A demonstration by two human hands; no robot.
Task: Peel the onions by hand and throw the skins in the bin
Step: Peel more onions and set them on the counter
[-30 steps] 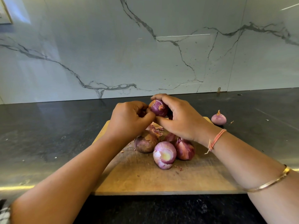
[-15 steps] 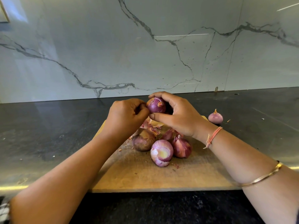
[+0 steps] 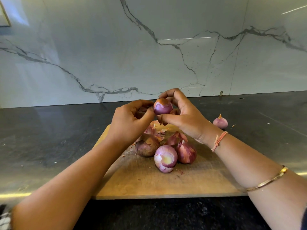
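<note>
My right hand (image 3: 184, 113) grips a small red onion (image 3: 163, 106), partly peeled, lifted above the wooden cutting board (image 3: 166, 180). My left hand (image 3: 131, 120) pinches a strip of purple skin (image 3: 143, 109) at the onion's left side. On the board lie a peeled onion (image 3: 165, 158) at the front, a brownish unpeeled onion (image 3: 146, 146) to its left and a reddish unpeeled one (image 3: 186, 152) to its right. Loose skins (image 3: 156, 132) are piled behind them. No bin shows in the head view.
One more small onion (image 3: 220, 122) sits on the dark countertop (image 3: 49, 138) to the right of the board. A marble backsplash (image 3: 149, 47) rises behind. Small skin flecks dot the counter near that onion.
Both hands have risen a little with the onion. The onion has turned in my right hand, showing more smooth peeled surface, and my left hand has pulled skin off toward the left.
</note>
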